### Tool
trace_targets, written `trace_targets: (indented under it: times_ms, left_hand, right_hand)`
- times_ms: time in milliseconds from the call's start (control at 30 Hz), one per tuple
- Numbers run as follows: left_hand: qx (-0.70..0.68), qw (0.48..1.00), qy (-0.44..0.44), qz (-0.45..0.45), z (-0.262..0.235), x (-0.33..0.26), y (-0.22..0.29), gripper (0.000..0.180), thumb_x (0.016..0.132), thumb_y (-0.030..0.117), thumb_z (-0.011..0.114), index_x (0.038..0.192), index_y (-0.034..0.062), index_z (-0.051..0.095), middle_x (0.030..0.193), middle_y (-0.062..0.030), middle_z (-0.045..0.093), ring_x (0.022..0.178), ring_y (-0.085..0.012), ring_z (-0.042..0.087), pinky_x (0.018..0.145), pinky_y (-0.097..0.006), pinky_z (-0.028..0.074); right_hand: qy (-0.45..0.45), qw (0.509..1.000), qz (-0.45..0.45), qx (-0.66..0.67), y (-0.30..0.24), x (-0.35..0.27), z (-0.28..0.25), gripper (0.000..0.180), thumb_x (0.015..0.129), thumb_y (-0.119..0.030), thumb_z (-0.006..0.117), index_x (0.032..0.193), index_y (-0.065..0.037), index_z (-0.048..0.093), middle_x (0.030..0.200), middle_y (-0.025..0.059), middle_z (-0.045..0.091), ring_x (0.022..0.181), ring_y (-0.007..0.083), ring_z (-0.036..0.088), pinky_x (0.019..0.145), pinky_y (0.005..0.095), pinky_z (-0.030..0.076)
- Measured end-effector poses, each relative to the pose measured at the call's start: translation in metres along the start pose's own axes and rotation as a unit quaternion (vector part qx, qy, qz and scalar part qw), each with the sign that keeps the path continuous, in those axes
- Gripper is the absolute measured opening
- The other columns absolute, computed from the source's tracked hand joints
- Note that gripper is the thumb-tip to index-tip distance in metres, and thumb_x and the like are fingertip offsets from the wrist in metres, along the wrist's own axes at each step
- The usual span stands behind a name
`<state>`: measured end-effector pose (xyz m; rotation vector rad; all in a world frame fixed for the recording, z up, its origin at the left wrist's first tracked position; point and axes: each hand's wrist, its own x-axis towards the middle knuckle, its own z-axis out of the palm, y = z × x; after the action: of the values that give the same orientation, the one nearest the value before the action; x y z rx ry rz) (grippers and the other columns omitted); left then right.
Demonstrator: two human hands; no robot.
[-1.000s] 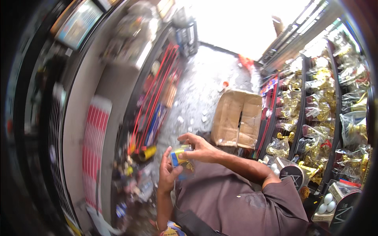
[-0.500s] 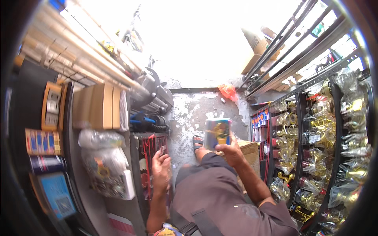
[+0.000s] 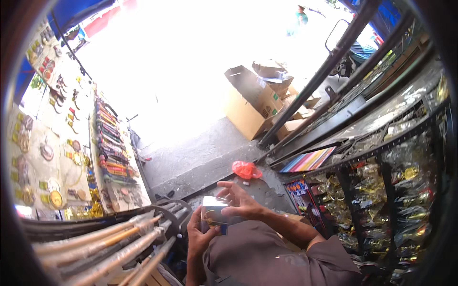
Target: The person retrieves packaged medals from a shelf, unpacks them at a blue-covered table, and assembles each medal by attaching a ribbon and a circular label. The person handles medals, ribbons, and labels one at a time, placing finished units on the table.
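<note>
Left grip (image 3: 198,237) holds a small pack (image 3: 213,213), thumb low on its front, I'd say to steady it beside the right grip (image 3: 242,202), whose fingers spread loosely.

Cdbd boxes (image 3: 243,117) ctr; orange bag (image 3: 245,169) on flr (image 3: 271,189); wrapped poles (image 3: 118,256) L; bagged goldish pcs (image 3: 409,173) R.

A boxy blue pack (image 3: 213,215), pale-topped, sits in the left hand (image 3: 197,232).
</note>
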<state>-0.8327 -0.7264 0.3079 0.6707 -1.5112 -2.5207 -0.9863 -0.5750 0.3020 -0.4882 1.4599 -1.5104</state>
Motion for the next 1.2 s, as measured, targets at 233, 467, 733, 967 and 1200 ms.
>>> trace_targets:
  times_ms: [233, 467, 733, 967, 1200]
  left_hand:
    - [0.067, 0.995, -0.012, -0.069, -0.036, 0.186, 0.080, 0.107, 0.069, 0.011, 0.094, 0.156, -0.0014, 0.033, 0.109, -0.0115, 0.066, 0.103, -0.0195, 0.067, 0.090, -0.032, 0.055]
    - [0.057, 0.998, 0.029, 0.014, -0.082, 0.359, 0.141, 0.104, 0.072, 0.012, 0.093, 0.154, -0.0031, 0.031, 0.112, -0.0161, 0.068, 0.109, -0.0264, 0.069, 0.087, -0.038, 0.059]
    - [0.134, 0.990, 0.012, 0.050, -0.161, 0.489, 0.188, 0.087, 0.092, 0.038, 0.078, 0.157, -0.0001, 0.034, 0.136, -0.0188, 0.058, 0.119, -0.0290, 0.061, 0.100, -0.039, 0.051]
    - [-0.021, 0.988, 0.146, 0.048, -0.282, 0.656, 0.165, 0.085, 0.087, 0.021, 0.082, 0.151, -0.0041, 0.033, 0.124, -0.0200, 0.062, 0.112, -0.0267, 0.067, 0.091, -0.037, 0.058]
    - [0.129, 0.946, 0.286, 0.087, -0.381, 0.771, 0.235, 0.090, 0.089, 0.031, 0.084, 0.155, -0.0030, 0.033, 0.114, -0.0217, 0.067, 0.105, -0.0238, 0.069, 0.086, -0.035, 0.057]
  right_hand:
    - [-0.088, 0.989, -0.009, -0.118, -0.073, 0.158, -0.089, 0.091, 0.076, -0.029, 0.079, 0.153, -0.001, 0.042, 0.145, 0.0224, 0.049, 0.136, 0.0353, 0.050, 0.110, 0.0438, 0.042]
    - [-0.214, 0.958, 0.009, -0.192, -0.141, 0.342, -0.121, 0.101, 0.073, -0.046, 0.079, 0.153, 0.001, 0.039, 0.141, 0.0247, 0.055, 0.130, 0.0341, 0.055, 0.107, 0.0405, 0.044]
    - [-0.207, 0.965, 0.025, -0.158, -0.184, 0.513, -0.140, 0.097, 0.083, -0.069, 0.068, 0.140, 0.007, 0.051, 0.133, 0.0243, 0.062, 0.122, 0.0334, 0.061, 0.101, 0.0404, 0.048]
    - [-0.110, 0.980, 0.136, 0.096, -0.097, 0.735, -0.127, 0.082, 0.091, -0.059, 0.069, 0.137, 0.007, 0.051, 0.127, 0.0186, 0.062, 0.117, 0.0261, 0.061, 0.101, 0.0374, 0.049]
    - [-0.232, 0.952, 0.139, 0.145, -0.146, 0.958, -0.108, 0.080, 0.086, -0.042, 0.074, 0.148, -0.002, 0.042, 0.128, 0.0149, 0.061, 0.117, 0.0248, 0.063, 0.102, 0.0382, 0.051]
